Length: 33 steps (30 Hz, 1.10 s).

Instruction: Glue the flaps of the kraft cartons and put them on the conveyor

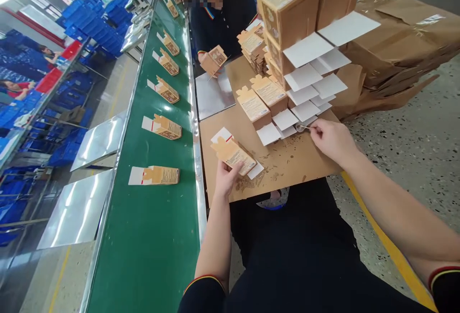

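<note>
My left hand is closed around a small tan carton with printed text. White flaps stick out at both of its ends, and a red strip marks the upper one. At the right of the cardboard-topped table, my right hand pinches a thin pale stick. The stick's far end is at a small round clear dish, whose contents I cannot make out. Just beyond are stacked tan cartons, their white flaps pointing towards me.
Left of the table runs a green conveyor belt with a metal edge, carrying several spaced cartons. Across the table a co-worker holds a carton. Flattened brown cardboard lies at right.
</note>
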Tool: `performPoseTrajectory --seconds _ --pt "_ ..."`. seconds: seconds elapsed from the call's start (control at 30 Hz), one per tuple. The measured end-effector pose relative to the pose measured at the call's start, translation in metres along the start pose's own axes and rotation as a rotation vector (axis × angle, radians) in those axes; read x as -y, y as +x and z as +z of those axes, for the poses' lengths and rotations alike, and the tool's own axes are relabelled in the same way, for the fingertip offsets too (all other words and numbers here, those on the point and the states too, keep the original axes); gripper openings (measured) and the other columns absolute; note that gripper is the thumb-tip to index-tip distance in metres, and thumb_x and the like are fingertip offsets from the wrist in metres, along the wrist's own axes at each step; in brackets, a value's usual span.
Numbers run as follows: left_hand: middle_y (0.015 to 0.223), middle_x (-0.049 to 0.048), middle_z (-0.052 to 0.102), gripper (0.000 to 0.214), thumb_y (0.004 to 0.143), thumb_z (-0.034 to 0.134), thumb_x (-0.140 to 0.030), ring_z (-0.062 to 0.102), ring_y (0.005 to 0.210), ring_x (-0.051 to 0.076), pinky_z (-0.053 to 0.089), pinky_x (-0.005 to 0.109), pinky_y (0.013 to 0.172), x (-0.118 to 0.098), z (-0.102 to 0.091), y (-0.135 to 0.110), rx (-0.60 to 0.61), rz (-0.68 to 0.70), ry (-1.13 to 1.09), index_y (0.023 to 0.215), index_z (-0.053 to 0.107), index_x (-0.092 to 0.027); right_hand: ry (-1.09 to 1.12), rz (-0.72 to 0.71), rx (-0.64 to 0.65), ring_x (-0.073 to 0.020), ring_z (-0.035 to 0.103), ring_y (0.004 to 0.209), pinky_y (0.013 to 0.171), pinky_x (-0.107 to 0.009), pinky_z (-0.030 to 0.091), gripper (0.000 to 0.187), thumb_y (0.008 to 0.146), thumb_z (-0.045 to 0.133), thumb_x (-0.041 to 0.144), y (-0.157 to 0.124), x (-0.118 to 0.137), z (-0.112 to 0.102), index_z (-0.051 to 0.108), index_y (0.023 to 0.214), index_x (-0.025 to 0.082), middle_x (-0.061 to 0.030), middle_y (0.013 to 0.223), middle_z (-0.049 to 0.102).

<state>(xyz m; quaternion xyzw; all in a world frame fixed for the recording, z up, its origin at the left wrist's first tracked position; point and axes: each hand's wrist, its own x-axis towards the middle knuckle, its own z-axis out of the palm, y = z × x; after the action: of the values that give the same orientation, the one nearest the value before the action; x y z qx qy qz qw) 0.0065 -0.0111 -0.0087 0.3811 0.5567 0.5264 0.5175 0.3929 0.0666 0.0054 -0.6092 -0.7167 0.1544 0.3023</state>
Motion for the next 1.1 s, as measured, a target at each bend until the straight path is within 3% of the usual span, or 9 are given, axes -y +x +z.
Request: performPoseTrajectory --seconds 0.13,0.27,0.37,0.47,0.57,0.87,1.1 --pt "0.136 0.0132 0.081 0.093 0.068 0.110 -0.058 0.080 0.131 0.034 0.064 0.055 0.117 0.007 0.010 -0.001 0.011 0.013 0.038 0.143 0.064 -0.030 0.207 -0.032 0.059 -0.0212 0.070 0.068 0.064 -0.033 0.053 0.021 0.109 0.061 0.035 -0.052 0.031 0.017 0.074 0.098 0.023 -0.0060 0.080 0.076" --pt "0.133 0.0110 0.082 0.093 0.067 0.110 -0.060 0.081 0.128 0.032 0.065 0.051 0.114 0.007 0.013 0.001 0.022 0.031 0.052 0.140 0.062 -0.031 0.392 -0.161 0.187 -0.0171 0.063 0.062 0.064 -0.030 0.050 0.021 0.110 0.058 0.024 -0.095 0.080 0.065 0.071 0.093 0.025 -0.0016 0.074 0.071" --pt "0.134 0.0121 0.080 0.089 0.067 0.110 -0.058 0.079 0.131 0.034 0.064 0.052 0.115 0.005 0.014 0.000 0.021 0.026 0.039 0.136 0.062 -0.030 0.384 -0.234 0.218 -0.0174 0.061 0.063 0.066 -0.030 0.048 0.022 0.108 0.056 0.017 -0.101 0.100 0.095 0.066 0.089 0.025 -0.0011 0.074 0.068" --pt "0.131 0.0121 0.080 0.086 0.067 0.111 -0.057 0.078 0.132 0.035 0.063 0.053 0.115 0.003 0.016 -0.001 0.020 0.028 0.046 0.132 0.061 -0.029 0.329 -0.276 0.229 -0.0197 0.063 0.068 0.067 -0.031 0.048 0.026 0.110 0.053 0.018 -0.095 0.101 0.107 0.063 0.087 0.024 -0.0040 0.077 0.069" --pt "0.130 0.0111 0.079 0.086 0.068 0.109 -0.058 0.079 0.129 0.034 0.064 0.052 0.114 0.004 0.016 -0.003 0.026 0.041 0.077 0.132 0.060 -0.029 0.323 -0.247 0.189 -0.0203 0.065 0.070 0.068 -0.032 0.049 0.025 0.111 0.052 0.019 -0.092 0.091 0.100 0.065 0.089 0.024 -0.0046 0.078 0.070" --pt "0.144 0.0156 0.076 0.089 0.070 0.108 -0.055 0.074 0.141 0.038 0.060 0.056 0.122 0.028 0.025 -0.020 0.002 0.183 0.252 0.139 0.060 -0.028 0.398 -0.060 0.007 -0.0148 0.058 0.057 0.059 -0.028 0.048 0.022 0.109 0.062 0.026 -0.117 0.065 0.050 0.069 0.089 0.025 0.0006 0.068 0.065" --pt "0.134 0.0171 0.081 0.079 0.073 0.105 -0.047 0.081 0.127 0.038 0.066 0.055 0.113 0.032 0.025 -0.025 -0.068 0.182 0.392 0.137 0.066 -0.024 0.397 0.032 -0.040 -0.0150 0.062 0.057 0.059 -0.027 0.052 0.023 0.108 0.064 0.030 -0.133 0.062 0.035 0.071 0.087 0.025 0.0002 0.068 0.068"
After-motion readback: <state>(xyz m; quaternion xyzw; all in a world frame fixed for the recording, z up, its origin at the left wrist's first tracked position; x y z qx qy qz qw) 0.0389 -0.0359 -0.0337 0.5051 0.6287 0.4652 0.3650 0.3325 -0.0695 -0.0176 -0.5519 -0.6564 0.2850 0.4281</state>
